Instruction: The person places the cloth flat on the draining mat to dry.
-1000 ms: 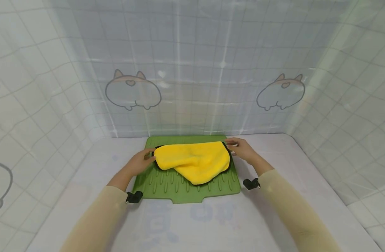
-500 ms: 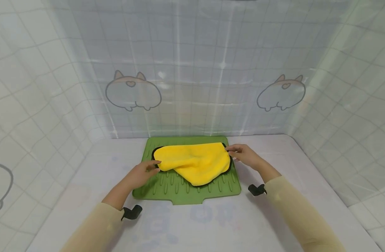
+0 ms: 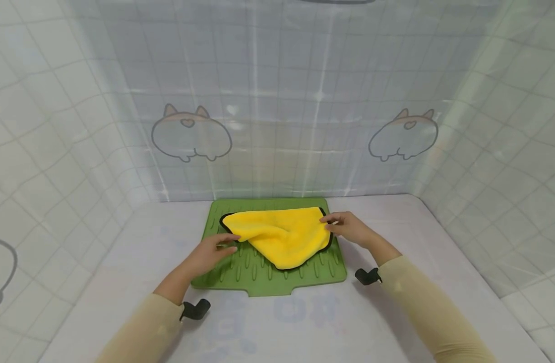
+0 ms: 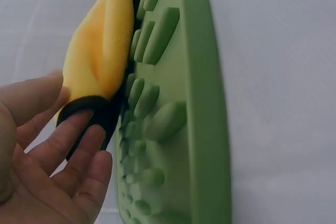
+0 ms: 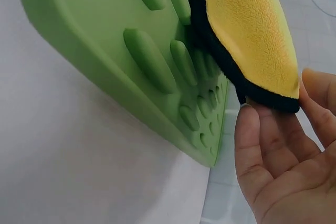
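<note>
A yellow cloth (image 3: 284, 242) with black trim lies creased on a green ribbed mat (image 3: 270, 285), its front hanging down in a rounded point. My left hand (image 3: 209, 254) is at its front left edge. In the left wrist view, the left hand's fingers (image 4: 86, 156) reach under the black trim, with a thumb above it. My right hand (image 3: 350, 229) pinches the right edge. From the right wrist, I see the black edging of the cloth (image 5: 252, 35) between the thumb and fingers of that hand. Some fingertips are hidden behind the cloth.
The mat sits on a pale table cover (image 3: 277, 333) with faint prints. A grid-patterned curtain (image 3: 277, 116) with cartoon animal outlines rises right behind it. More of the sheeting stands to the left and right.
My left hand has moved toward me and to the right, along with the cloth's front left edge. The right hand has come a little nearer along the right edge.
</note>
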`<state>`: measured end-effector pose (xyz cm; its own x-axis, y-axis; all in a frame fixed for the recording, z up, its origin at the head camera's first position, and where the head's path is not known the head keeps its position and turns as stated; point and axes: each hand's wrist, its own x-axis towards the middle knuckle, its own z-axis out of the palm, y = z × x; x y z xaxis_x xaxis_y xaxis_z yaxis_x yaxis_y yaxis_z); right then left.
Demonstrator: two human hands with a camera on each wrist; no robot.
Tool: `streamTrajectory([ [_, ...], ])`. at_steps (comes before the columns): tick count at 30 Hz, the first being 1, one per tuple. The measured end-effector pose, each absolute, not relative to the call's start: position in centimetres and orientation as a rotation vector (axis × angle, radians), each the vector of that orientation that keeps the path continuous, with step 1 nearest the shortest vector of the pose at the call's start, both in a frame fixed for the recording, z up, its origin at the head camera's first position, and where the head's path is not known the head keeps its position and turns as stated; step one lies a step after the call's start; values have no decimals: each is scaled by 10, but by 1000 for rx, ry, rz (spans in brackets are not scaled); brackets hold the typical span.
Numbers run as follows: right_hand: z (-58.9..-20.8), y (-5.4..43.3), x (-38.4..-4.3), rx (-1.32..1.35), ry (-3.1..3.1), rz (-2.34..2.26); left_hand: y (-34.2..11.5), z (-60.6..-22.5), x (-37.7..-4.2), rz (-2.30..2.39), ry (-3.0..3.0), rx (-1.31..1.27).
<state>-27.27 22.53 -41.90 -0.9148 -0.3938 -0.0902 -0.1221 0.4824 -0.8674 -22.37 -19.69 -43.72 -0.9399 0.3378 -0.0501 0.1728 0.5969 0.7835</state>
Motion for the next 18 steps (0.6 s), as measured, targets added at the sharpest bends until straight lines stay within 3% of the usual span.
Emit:
streamTrajectory([
  [18,-419,225,-271,-362,2500,-1389,-188,-429,-236,1444,2855,263],
])
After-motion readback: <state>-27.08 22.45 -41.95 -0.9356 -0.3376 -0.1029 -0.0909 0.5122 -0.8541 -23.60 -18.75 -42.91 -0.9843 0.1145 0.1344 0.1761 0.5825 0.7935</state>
